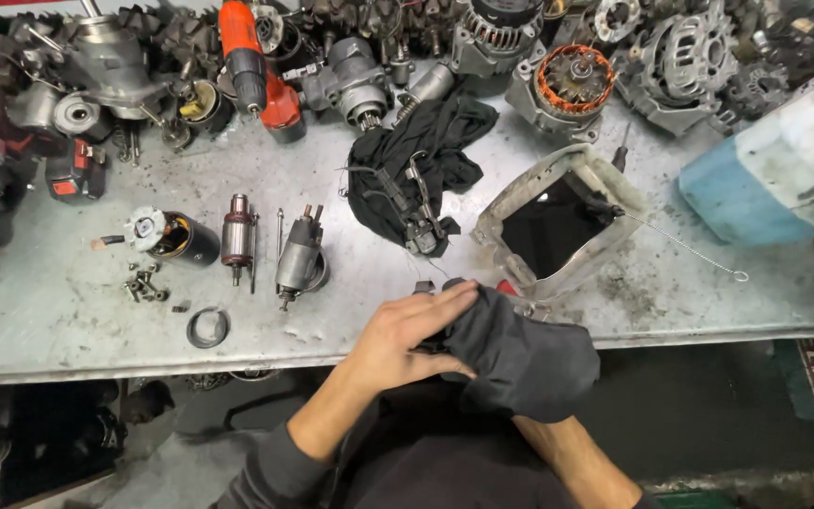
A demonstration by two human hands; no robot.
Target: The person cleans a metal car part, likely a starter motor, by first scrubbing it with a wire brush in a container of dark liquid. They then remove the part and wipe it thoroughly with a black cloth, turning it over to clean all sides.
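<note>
At the near edge of the metal surface (68, 320), left hand (405, 339) flat, fingers loose, pressing a dark rag (520, 363) (bunched over a small part, mostly hidden). Right hand (544, 377) wrapped inside that rag, its grip impossible to tell. Just beyond, a square grey tray (605, 184); farther left, a small motor (300, 259).
</note>
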